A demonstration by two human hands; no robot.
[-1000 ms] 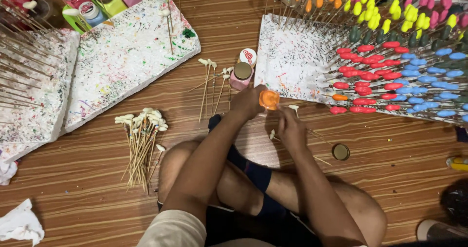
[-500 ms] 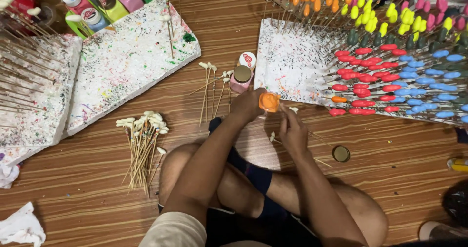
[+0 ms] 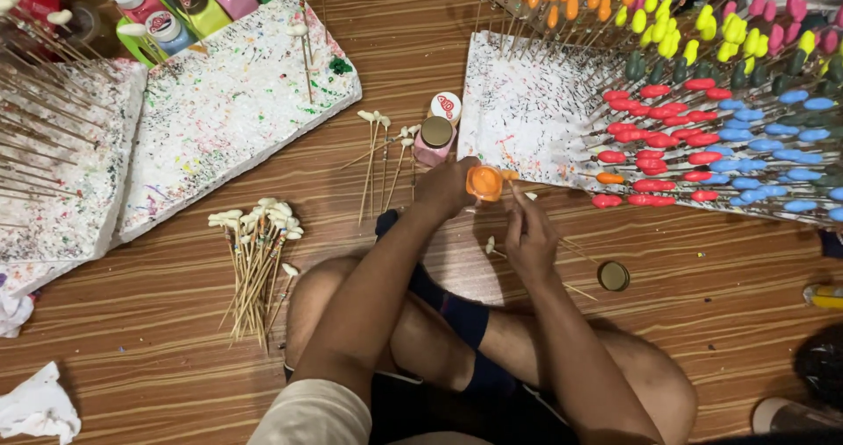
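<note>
Left hand (image 3: 443, 186) fingers wrapped around orange paint bottle (image 3: 484, 182). Right hand (image 3: 529, 238) pinching thin stick (image 3: 527, 201). Best: hold bottle steady, dip tip slow, no drips.

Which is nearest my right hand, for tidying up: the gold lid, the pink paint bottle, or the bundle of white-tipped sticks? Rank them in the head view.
From the right hand:
1. Gold lid, on the floor just right.
2. Pink paint bottle, up-left.
3. Bundle of white-tipped sticks, far left.

Bright even indoor light, soft shadows, sharp centre, edges perhaps slightly distorted
</note>
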